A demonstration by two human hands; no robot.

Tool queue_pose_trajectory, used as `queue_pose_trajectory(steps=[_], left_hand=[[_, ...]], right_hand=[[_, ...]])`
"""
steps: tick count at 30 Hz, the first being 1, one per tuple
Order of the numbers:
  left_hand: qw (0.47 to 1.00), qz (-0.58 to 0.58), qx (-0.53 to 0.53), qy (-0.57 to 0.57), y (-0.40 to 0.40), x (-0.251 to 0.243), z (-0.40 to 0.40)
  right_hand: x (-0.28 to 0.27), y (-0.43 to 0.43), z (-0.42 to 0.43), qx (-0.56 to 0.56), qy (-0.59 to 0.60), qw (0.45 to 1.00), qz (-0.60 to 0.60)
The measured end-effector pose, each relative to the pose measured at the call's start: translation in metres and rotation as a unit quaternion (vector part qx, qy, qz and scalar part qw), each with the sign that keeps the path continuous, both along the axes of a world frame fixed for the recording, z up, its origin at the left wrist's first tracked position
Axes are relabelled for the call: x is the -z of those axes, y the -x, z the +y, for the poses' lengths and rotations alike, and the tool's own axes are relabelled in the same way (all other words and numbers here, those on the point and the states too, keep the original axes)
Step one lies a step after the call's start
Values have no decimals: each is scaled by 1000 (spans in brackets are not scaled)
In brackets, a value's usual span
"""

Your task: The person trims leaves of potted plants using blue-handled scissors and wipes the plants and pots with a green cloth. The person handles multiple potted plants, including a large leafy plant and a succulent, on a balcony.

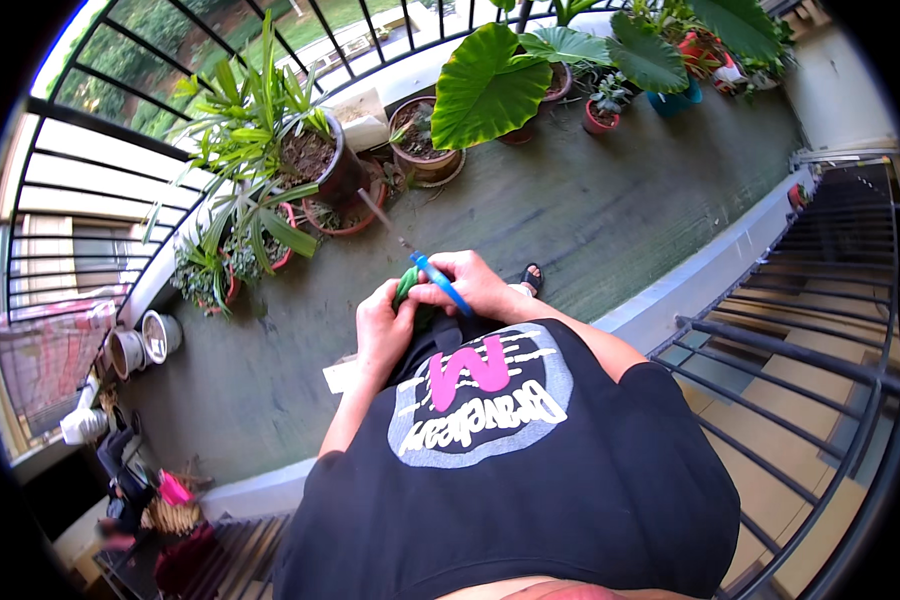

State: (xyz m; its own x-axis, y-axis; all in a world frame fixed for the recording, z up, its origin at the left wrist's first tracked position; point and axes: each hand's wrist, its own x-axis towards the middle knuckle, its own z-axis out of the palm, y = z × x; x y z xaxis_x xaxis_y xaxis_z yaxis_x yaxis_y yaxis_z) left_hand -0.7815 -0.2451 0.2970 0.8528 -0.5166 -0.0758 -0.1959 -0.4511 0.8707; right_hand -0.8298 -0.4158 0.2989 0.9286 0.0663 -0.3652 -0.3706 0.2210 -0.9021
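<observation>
In front of my chest, my left hand pinches a small bundle of green braided or knitted material. My right hand meets it from the other side, its fingertips on the same green bundle. A curved blue strip lies across the fingers of my right hand. From its upper end a thin, pale rod slants up and left over the floor; whether the two are one piece, I cannot tell. Dark fabric hangs just under both hands, by the hem of my black T-shirt.
Potted plants line the black railing. White buckets stand at the left. Another barred railing runs along the right. A sandalled foot is beyond my right hand. Another person is at lower left, near a pink item.
</observation>
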Motion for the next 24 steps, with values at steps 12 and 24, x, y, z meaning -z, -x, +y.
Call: queue_pose_trajectory(steps=[12, 24], left_hand=[[990, 16, -80, 113, 29, -6, -106], [968, 65, -136, 202, 47, -2, -173]], right_hand=[[10, 48, -111, 67, 73, 995, 9], [8, 66, -187, -13, 158, 985, -69]])
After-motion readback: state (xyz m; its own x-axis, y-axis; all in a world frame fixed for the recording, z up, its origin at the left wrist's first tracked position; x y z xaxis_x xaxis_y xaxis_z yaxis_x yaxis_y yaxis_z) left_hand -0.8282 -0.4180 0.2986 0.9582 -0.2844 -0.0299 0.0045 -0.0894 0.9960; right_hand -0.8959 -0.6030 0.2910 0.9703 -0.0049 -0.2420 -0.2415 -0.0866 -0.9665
